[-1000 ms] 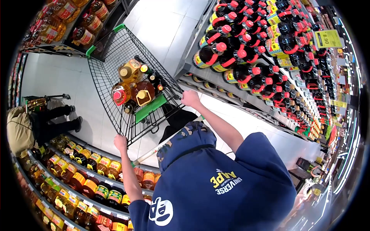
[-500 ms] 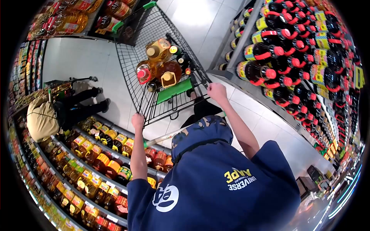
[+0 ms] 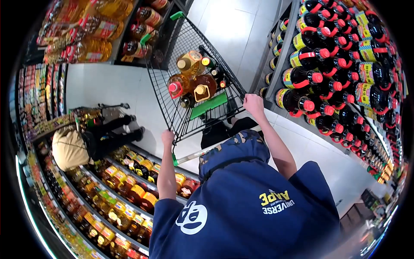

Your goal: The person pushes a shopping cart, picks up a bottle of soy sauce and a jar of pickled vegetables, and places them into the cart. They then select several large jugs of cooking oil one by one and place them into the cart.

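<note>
A black wire shopping cart stands in front of me, with several bottles in its basket. My left hand is closed on the cart's near left corner. Farther right, my right hand is closed on the near right corner. A large bottle of golden oil, a red-capped bottle and a jug with a yellow handle sit together in the basket. Smaller dark bottles are beside them. A green panel lies on the near side, and the pale handlebar passes by my waist.
Soy-sauce-like dark bottles with red caps fill the right shelf. Oil bottles stand on the upper left shelf, and more bottles line the lower left shelves. A person in a tan top stands at left by another cart.
The cart, the shelves and the other person have shifted rightward in view, and the upper left shelf shows larger. Both my hands keep their grip on the cart.
</note>
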A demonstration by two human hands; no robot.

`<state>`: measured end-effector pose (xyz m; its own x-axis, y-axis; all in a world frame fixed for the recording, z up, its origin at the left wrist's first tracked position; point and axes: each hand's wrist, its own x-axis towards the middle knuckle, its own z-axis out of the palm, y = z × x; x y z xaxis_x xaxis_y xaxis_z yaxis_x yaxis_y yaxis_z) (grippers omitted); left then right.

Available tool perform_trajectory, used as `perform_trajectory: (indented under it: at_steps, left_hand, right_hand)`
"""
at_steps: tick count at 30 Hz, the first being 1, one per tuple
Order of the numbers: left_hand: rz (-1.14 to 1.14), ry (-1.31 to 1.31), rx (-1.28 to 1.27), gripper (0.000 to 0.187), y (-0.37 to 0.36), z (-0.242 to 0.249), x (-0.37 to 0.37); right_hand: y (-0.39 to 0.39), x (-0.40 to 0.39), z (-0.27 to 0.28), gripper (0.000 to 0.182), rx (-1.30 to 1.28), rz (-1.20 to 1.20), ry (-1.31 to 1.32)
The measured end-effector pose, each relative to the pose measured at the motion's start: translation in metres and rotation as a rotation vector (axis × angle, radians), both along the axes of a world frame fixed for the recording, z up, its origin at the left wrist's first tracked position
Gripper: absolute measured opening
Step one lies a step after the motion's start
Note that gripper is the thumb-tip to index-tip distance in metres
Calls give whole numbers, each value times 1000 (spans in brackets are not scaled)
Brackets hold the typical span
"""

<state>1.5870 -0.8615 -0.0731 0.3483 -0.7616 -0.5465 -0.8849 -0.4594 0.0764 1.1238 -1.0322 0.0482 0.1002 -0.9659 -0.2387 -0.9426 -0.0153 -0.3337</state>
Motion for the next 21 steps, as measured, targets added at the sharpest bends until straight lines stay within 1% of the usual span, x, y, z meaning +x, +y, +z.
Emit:
perform_trajectory:
  at_steps: [2, 4, 5, 7, 8, 12, 14, 16, 18, 19, 21]
  left_hand:
    - [96, 34, 27, 35, -18, 18, -7]
    - [65, 40, 38, 35, -33, 23, -6]
    - [88, 55, 48, 34, -40, 26, -6]
    - [104, 80, 76, 31, -56, 28, -4]
    - [68, 79, 89, 31, -64, 25, 1]
    - [-123, -25, 108, 31, -93, 44, -2]
    - [-34, 59, 141, 29, -111, 47, 2]
    - [-35, 105, 132, 29, -124, 48, 7]
    - [-149, 67, 106, 29, -142, 41, 19]
    - [-131, 119, 95, 30, -150, 44, 23]
    - [-169, 96, 94, 29, -169, 46, 29]
  right_hand:
    - [-9, -2, 2, 12, -13, -17, -49]
    - [-17, -4, 0, 11, -25, -47, -77]
    - [-21, -5, -2, 12, 5, -54, -85]
    - [-25, -7, -6, 9, -28, -91, -73]
    - [-26, -7, -8, 10, -49, -114, -81]
    - [-34, -4, 2, 12, 11, -136, -86]
    - [-35, -1, 21, 13, 20, -226, -107]
    - [-38, 2, 10, 12, -46, -235, -77]
    - [-45, 7, 15, 12, -33, -269, -95]
    - [-48, 10, 15, 11, -58, -293, -90]
    - [-55, 14, 18, 12, 9, -337, -91]
